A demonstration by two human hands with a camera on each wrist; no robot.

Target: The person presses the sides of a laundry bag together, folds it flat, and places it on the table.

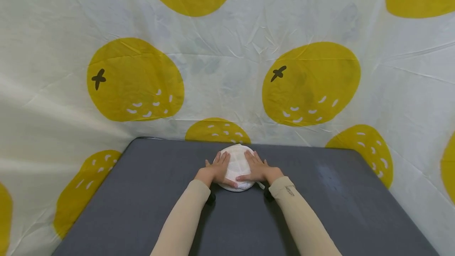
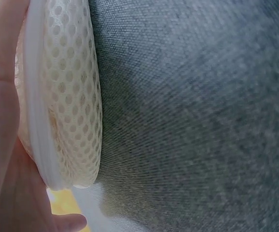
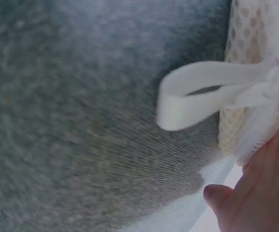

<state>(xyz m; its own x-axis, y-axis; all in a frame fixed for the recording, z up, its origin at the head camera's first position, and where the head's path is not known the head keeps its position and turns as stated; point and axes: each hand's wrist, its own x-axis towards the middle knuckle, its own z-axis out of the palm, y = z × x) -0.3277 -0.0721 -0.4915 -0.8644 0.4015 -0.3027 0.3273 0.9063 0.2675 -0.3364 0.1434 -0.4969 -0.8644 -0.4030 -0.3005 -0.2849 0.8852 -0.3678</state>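
**A:** Where's the thing sitting on your feed?

**B:** Centre of the head view, toward the far edge of the grey worktop. It's a round white mesh pouch, padded-looking, with a white ribbon loop sticking out on the right-wrist view.

**A:** And the hands?

**B:** I've got the left hand flat against its left side and the right hand flat against its right side, fingers straight and laid over the top, thumbs meeting along the near edge. Neither is pinching anything; they press rather than clasp.

**A:** How would it handle?

**B:** I'd judge it light and soft. The honeycomb mesh looks squashy and should grip skin well, so little risk of slipping, though it may deform under pressure. I'd cup the rim from both sides, or hook the loop.

**A:** Anything else around?

**B:** Only the backdrop cloth printed with yellow fruit behind it.
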